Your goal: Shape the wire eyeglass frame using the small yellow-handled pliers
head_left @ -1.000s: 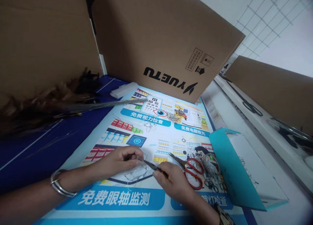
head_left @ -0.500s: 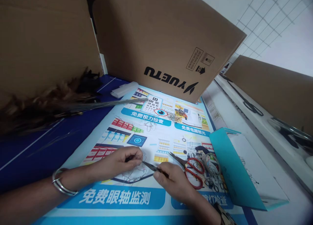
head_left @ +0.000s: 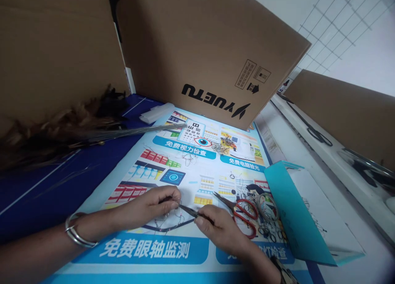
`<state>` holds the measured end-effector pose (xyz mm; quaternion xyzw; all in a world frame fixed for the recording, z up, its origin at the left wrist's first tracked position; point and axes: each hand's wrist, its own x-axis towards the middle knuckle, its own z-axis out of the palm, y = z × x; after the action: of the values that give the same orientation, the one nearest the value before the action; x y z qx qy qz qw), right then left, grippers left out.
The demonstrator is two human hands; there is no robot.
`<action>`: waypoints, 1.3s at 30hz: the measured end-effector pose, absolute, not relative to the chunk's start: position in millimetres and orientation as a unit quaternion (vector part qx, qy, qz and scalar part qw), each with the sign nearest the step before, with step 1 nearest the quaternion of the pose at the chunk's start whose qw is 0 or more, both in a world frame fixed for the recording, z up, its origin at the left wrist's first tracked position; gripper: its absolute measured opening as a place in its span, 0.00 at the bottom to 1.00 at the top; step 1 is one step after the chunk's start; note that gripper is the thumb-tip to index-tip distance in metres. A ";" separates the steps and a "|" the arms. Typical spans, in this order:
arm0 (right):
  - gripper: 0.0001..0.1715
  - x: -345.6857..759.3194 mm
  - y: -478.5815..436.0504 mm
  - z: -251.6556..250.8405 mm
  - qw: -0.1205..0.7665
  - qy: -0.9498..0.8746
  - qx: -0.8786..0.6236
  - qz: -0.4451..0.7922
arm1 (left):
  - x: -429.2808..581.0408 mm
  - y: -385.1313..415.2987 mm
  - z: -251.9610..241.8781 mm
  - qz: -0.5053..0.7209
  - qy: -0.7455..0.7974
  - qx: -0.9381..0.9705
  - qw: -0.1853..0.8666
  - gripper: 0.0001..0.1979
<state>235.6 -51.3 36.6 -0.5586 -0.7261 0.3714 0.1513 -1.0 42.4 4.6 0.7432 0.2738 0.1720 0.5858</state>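
Observation:
My left hand [head_left: 163,199] pinches a piece of thin wire [head_left: 168,215] between thumb and fingers, with loops of it hanging below. My right hand [head_left: 212,223] is closed round a pair of dark needle-nose pliers [head_left: 189,210]. Their tips reach the wire right at my left fingertips; whether the jaws are closed on it is too small to tell. Just right of my right hand lie red-handled scissors [head_left: 243,216], and beyond them a roll [head_left: 268,207] that looks like tape or wire.
A teal box [head_left: 296,218] with small wire pieces stands at the right. Long thin wires [head_left: 138,130] and dark feathery bundles [head_left: 61,132] lie at the left. Cardboard boxes [head_left: 197,41] wall the back. Small wire pieces [head_left: 220,147] rest on the printed sheet [head_left: 142,271].
The pliers' tips have shifted slightly left, closer against my left fingertips. The wire loops below my left hand have moved a little. Everything else stays in place.

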 end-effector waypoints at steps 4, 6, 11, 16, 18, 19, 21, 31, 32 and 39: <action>0.14 232.1 -54.7 35.1 0.154 -0.731 -0.569 0.345 | -2.9 42.7 2.0 0.174 0.271 0.747 0.581 0.11; 0.12 229.7 -56.4 33.8 0.152 -0.734 -0.578 0.321 | -3.5 42.5 0.3 0.176 0.275 0.748 0.579 0.11; 0.10 224.9 -59.0 28.7 0.148 -0.759 -0.588 0.237 | -3.1 41.9 -1.9 0.179 0.275 0.747 0.578 0.10; 0.12 223.4 -59.5 24.1 0.133 -0.775 -0.591 0.177 | -3.2 42.0 -2.1 0.180 0.276 0.760 0.560 0.10; 0.13 222.7 -59.9 23.8 0.123 -0.779 -0.594 0.160 | -3.4 41.9 -2.6 0.181 0.279 0.767 0.549 0.09; 0.13 222.3 -60.1 24.0 0.117 -0.781 -0.595 0.154 | -3.4 41.7 -2.8 0.182 0.279 0.771 0.543 0.09; 0.12 221.5 -60.3 24.4 0.107 -0.782 -0.596 0.146 | -3.3 41.3 -3.2 0.184 0.281 0.778 0.530 0.09; 0.13 220.6 -60.2 26.7 0.098 -0.772 -0.603 0.178 | -3.1 40.1 -2.4 0.187 0.282 0.792 0.509 0.09; 0.13 220.7 -60.2 27.8 0.101 -0.768 -0.604 0.189 | -2.8 40.1 -0.9 0.186 0.282 0.788 0.514 0.10; 0.17 225.1 -56.2 35.2 0.157 -0.718 -0.592 0.331 | 0.0 38.5 3.4 0.195 0.316 0.732 0.570 0.07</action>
<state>225.1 -56.2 35.2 -0.5920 -0.7177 0.3312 0.1573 0.0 38.5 3.4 0.7325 0.3162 0.1952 0.5704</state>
